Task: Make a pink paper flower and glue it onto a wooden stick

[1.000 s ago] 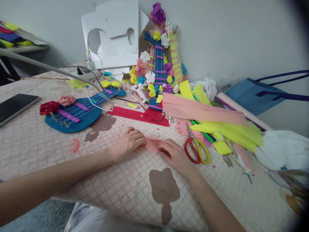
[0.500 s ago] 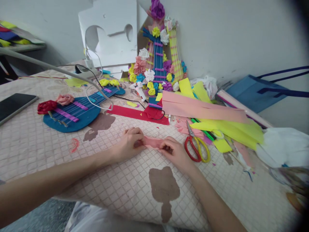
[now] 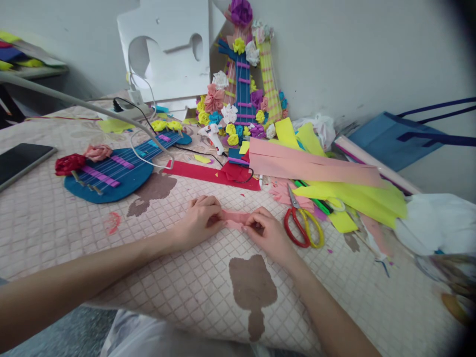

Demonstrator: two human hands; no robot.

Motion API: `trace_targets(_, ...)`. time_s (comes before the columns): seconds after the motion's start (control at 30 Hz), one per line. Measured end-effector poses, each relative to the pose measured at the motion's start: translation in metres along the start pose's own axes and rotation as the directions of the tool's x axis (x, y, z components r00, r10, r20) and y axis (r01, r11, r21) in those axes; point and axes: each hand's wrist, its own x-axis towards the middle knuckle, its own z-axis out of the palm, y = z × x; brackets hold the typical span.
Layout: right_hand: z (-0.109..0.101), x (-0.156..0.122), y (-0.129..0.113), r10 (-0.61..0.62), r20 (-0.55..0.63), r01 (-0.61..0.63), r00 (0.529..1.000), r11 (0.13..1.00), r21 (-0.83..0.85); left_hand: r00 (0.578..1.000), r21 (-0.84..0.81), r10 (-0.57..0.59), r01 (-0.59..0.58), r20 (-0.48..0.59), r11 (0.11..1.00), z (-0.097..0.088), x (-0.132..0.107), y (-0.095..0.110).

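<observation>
Stretched between my hands is a small strip of pink crepe paper (image 3: 235, 218), close above the quilted tablecloth. My left hand (image 3: 203, 218) pinches its left end with closed fingers. The right end is pinched by my right hand (image 3: 266, 230). Just right of that hand lie scissors (image 3: 303, 223) with one red and one yellow handle, blades pointing away from me. Beyond both hands, a long red paper strip (image 3: 197, 172) rests on the cloth. To the left is a blue paper guitar (image 3: 122, 171) with purple strips, strings and paper flowers.
Pink crepe paper sheets (image 3: 308, 163) and yellow paper (image 3: 357, 198) pile up at the right. A white glue gun (image 3: 211, 136) stands before flower-covered paper instruments (image 3: 243, 94). A phone (image 3: 26, 161) lies far left. A white cable arm (image 3: 92, 106) crosses above the table.
The pink paper between my hands looks more folded, its lower edge now turned and creased. Both hands stay almost in place, fingers shifting slightly.
</observation>
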Motion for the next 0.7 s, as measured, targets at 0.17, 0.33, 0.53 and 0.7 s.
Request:
trace_targets(0.17, 0.0029, 0.0013, 0.0004, 0.020, -0.012, -0.020, 1.000, 1.000, -0.022, 0.998, 0.006, -0.057, 0.057, 0.024, 0.998, -0.0030, 0.0023, 0.0072)
trace_targets(0.33, 0.0022, 0.0007, -0.0006, 0.036, -0.014, -0.036, 0.999, 0.999, -0.003, 0.997, -0.005, -0.074, 0.074, 0.009, 0.997, -0.0014, 0.0018, 0.0077)
trace_targets(0.53, 0.0028, 0.0008, -0.0009, 0.031, -0.005, -0.031, 1.000, 0.999, 0.016, 0.998, 0.006, -0.067, 0.067, 0.005, 0.998, 0.0006, 0.0013, 0.0056)
trace_targets(0.7, 0.0060, 0.0024, 0.0004, 0.013, -0.028, -0.015, 1.000, 0.998, -0.058, 0.996, 0.007, -0.084, 0.084, 0.015, 0.996, 0.0001, 0.0025, 0.0071)
